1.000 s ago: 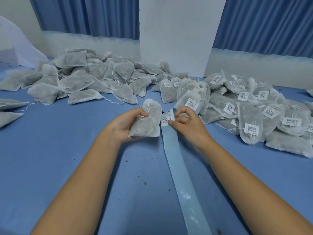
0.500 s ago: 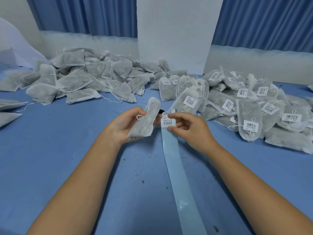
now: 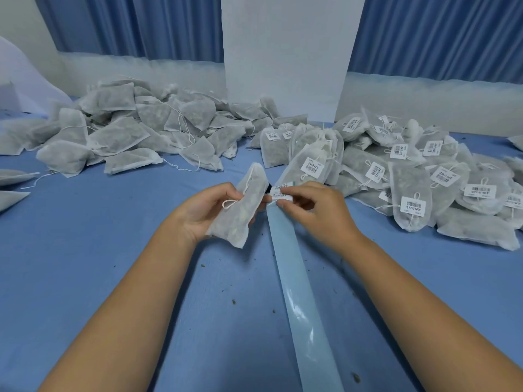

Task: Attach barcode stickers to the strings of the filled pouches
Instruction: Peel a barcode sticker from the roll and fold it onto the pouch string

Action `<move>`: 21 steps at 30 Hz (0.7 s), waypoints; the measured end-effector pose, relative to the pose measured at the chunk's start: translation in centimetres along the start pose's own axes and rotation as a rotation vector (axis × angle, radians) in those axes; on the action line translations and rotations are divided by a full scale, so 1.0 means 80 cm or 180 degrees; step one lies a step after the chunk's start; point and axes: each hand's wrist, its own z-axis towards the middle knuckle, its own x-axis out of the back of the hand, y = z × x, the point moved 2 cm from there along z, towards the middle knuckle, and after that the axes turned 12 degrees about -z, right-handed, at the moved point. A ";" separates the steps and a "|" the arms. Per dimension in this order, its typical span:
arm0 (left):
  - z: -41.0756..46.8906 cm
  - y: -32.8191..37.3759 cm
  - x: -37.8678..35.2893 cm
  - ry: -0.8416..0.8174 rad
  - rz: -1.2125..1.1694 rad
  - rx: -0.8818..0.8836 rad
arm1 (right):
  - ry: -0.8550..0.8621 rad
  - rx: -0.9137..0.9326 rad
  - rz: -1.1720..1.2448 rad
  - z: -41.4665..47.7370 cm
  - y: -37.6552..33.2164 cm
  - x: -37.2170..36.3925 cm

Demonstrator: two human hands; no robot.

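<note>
My left hand (image 3: 202, 212) grips a filled white mesh pouch (image 3: 242, 207) held tilted above the blue table, its string looped over my thumb. My right hand (image 3: 314, 210) pinches a white barcode sticker (image 3: 280, 192) at the top end of the pale blue backing strip (image 3: 300, 295), right beside the pouch. The strip runs from the sticker down toward the near edge of the table. Whether the sticker touches the string I cannot tell.
A heap of unlabelled pouches (image 3: 127, 137) lies at the back left. Labelled pouches (image 3: 410, 179) with barcode tags pile up at the right. A white panel (image 3: 285, 52) stands against blue curtains behind. Small green crumbs dot the blue table (image 3: 85, 250).
My right hand has peeled the sticker up off the strip's end and brought it close to the pouch. My left hand has turned the pouch more upright.
</note>
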 end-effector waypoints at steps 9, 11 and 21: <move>-0.002 0.001 -0.003 0.0786 0.1826 -0.0546 | -0.0009 0.0078 -0.0344 -0.001 -0.005 0.004; -0.006 0.001 -0.010 0.0703 0.2099 -0.0593 | 0.0036 0.0128 -0.0447 0.000 -0.007 0.006; -0.008 0.001 -0.015 0.0433 0.2484 -0.0581 | -0.0370 0.0568 -0.0770 -0.001 -0.014 0.014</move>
